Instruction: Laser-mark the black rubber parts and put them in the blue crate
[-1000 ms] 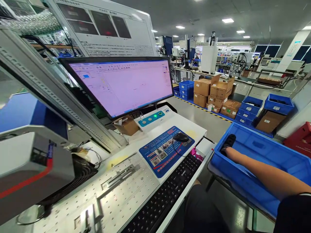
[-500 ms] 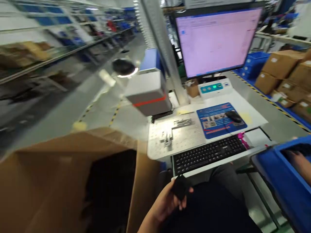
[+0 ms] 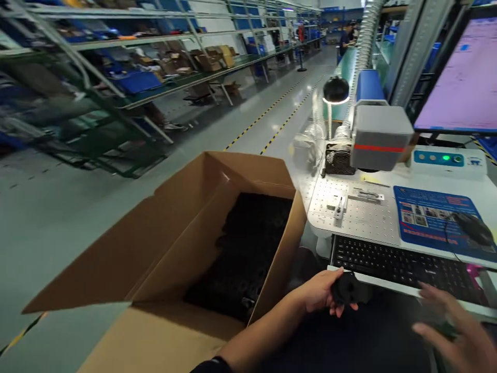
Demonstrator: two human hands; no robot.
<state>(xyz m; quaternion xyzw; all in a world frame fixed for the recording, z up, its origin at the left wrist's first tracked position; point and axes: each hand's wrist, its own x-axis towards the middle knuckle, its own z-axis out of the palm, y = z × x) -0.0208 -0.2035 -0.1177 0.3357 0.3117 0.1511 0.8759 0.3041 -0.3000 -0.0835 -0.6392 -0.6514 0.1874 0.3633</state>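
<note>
My left hand [image 3: 323,292] is closed on a small flat black part [image 3: 345,288] with a hole in it, just in front of the keyboard [image 3: 388,262]. At the lower right, my right hand [image 3: 454,324] has its fingers apart and holds nothing; motion blurs it a little. To the left of my left arm stands an open cardboard box [image 3: 174,228]. Dark black pieces [image 3: 248,248] lie inside it in a dense layer, too dark to make out singly.
A perforated metal plate [image 3: 365,220] carries small metal fixtures under a grey machine head [image 3: 382,137]. Beside it lie a blue mat [image 3: 430,212] and a mouse [image 3: 471,228]. A control box [image 3: 446,160], a lamp [image 3: 336,90] and a monitor [image 3: 458,77] stand farther back.
My view has swung left, bringing more of the cardboard box into sight. The black part stays in my left hand. My right hand, earlier at the blue bin's edge, now shows spread and empty.
</note>
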